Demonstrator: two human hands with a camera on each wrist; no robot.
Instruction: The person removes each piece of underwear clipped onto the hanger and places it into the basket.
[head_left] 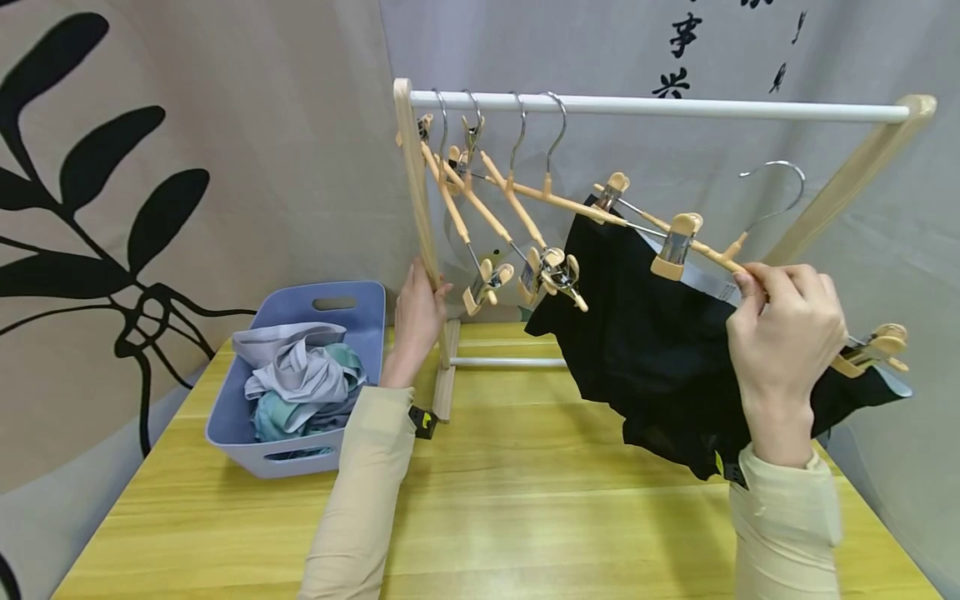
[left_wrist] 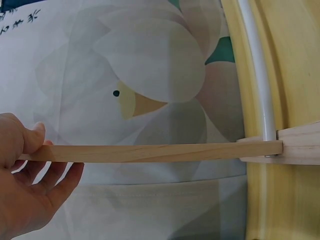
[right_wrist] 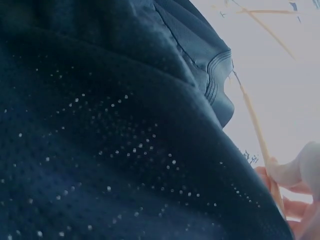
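My left hand (head_left: 417,321) grips the wooden left upright (left_wrist: 125,153) of a small clothes rack, thumb on one side and fingers on the other. At the right, my right hand (head_left: 783,358) pinches the wooden bar of a clip hanger (head_left: 716,257) near its hook. That metal hook (head_left: 801,179) is off the rail, in front of and below it. A black garment (head_left: 667,350) hangs from the hanger's clips, tilted down to the right. In the right wrist view the dark cloth (right_wrist: 100,140) fills most of the frame, and the fingers (right_wrist: 297,170) hold the bar.
Several bare clip hangers (head_left: 510,200) hang at the left end of the white rail (head_left: 712,108). A blue basket (head_left: 232,442) with crumpled grey and teal clothes (head_left: 300,383) stands left of the rack on the wooden table (head_left: 525,517). A printed curtain hangs behind.
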